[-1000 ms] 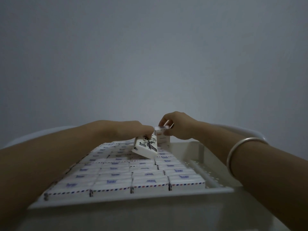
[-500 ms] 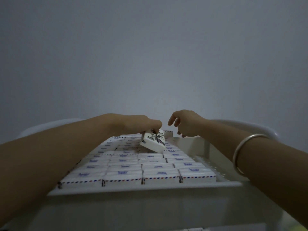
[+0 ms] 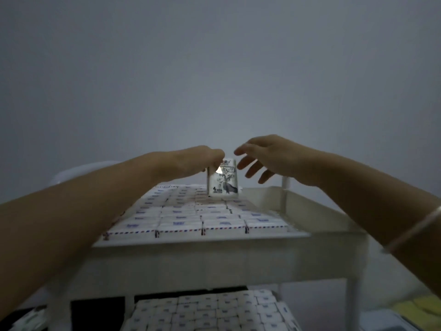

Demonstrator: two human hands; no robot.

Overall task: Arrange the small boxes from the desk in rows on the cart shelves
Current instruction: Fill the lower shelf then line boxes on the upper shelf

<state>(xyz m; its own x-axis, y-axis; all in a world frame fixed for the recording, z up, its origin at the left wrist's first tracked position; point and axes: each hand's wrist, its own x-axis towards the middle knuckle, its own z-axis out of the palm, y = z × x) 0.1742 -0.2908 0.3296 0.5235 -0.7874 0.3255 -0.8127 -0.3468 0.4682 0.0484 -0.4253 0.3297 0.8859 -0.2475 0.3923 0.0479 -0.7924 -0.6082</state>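
My left grip (image 3: 191, 161) pinches 1 printed box (image 3: 223, 179) by its upper edge, fingers curled round the top. The box stands upright with its long axis vertical and its printed face toward me. It hangs straight below my fingertips at the far end of the top shelf (image 3: 214, 244) of the cart. I cannot tell whether its lower end touches the small boxes (image 3: 181, 217) lying flat there or sits just above them. To join a row like the others, I judge it has to tip over until its long axis lies flat on the shelf.

My right grip (image 3: 269, 158) is just beside the box on its right and apart from it, fingers spread and holding nothing. It is the free hand nearest to steady the box.

Counted: 1 box in hand and 4 boxes across the front row of the top shelf. The rows behind blur together, so I cannot count them. 2 shelves show, and the lower boxes (image 3: 210, 311) are also packed in rows. 1 bracelet (image 3: 415, 231) sits on my right wrist.
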